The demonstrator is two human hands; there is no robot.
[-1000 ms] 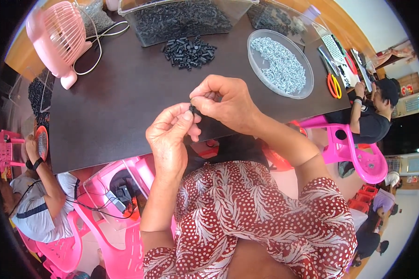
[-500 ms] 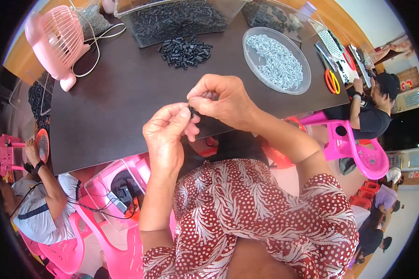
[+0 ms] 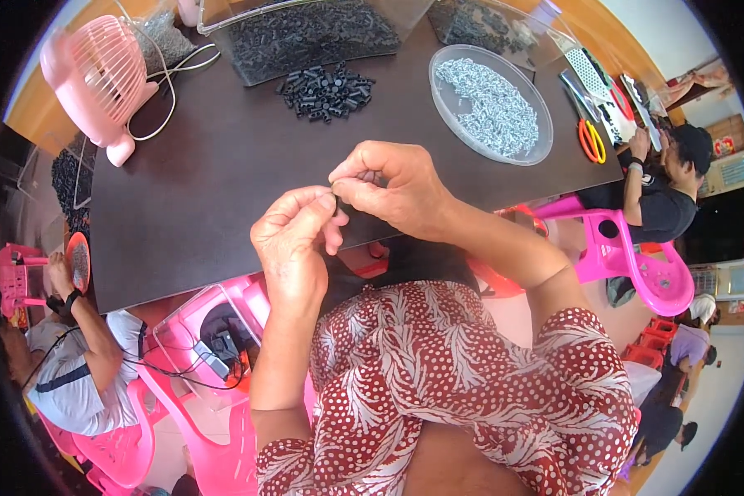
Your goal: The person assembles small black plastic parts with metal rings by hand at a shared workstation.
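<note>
My left hand (image 3: 293, 236) and my right hand (image 3: 388, 186) meet just above the near edge of the dark table (image 3: 215, 190), fingertips pinched together on a tiny dark part that is almost wholly hidden between them, so I cannot say what shape it has or how it sits; both grips are closed tight on it, thumb against forefinger on each side. To do this join well, I judge I should keep my wrists close and steady, turn the piece so its end faces the light, and press straight along its length rather than at an angle, since a slanted push on something this small would likely make it slip out and drop toward my lap. Farther off on the table lies a loose heap of small black parts (image 3: 326, 87), and behind it a clear tray of black parts (image 3: 314, 33); to the right stands a round clear dish of small silvery pieces (image 3: 492, 103). I would draw the next bits from those without leaning far. A pink fan (image 3: 95, 78) sits at the far left, orange-handled scissors (image 3: 591, 140) at the far right near another person's arm (image 3: 636, 178), well apart from my work
</note>
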